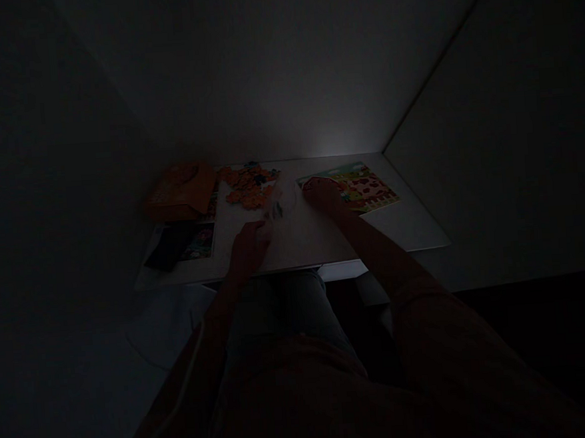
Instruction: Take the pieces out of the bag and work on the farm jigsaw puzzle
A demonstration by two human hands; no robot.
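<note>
The scene is very dark. My left hand (248,247) and my right hand (321,193) both grip a clear plastic bag (280,200) held over the white table (413,227). The left hand pinches the bag's near lower edge, the right hand holds its far right side. A heap of orange puzzle pieces (247,184) lies just behind the bag. A colourful picture sheet (363,186) lies right of my right hand, partly under it.
An orange box (181,192) sits at the table's left back, on a dark printed sheet (187,243) near the left front edge. White walls close in behind and on the right. My lap is below the table's front edge.
</note>
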